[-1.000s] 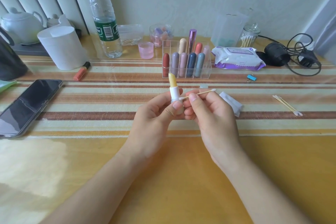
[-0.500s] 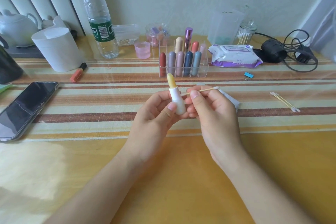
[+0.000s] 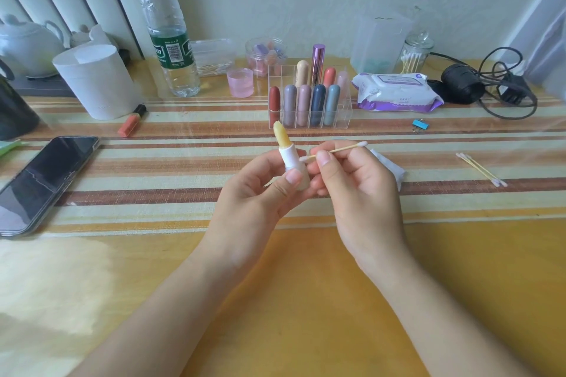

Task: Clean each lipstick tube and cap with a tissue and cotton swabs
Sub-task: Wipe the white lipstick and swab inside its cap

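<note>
Striped cloth is covering the table (image 3: 153,193), above which the left hand (image 3: 254,202) is gripping a white lipstick tube (image 3: 291,156) upright by its base, yellow stick showing, while the right hand (image 3: 358,193) is pinching a cotton swab (image 3: 340,149), its near tip touching the tube's side.

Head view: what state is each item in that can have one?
Pale yellow lipstick tube: uncapped, stick raised, upright in left hand.
Wooden cotton swab: pinched by right hand, tip against the tube.
Clear plastic water bottle: capped, little water left.
White-and-purple wet wipes pack: flap closed.
Black smartphone: screen dark.
Small glass swab jar: lidded.
Coloured lipsticks in clear organiser: capped, upright.
</note>
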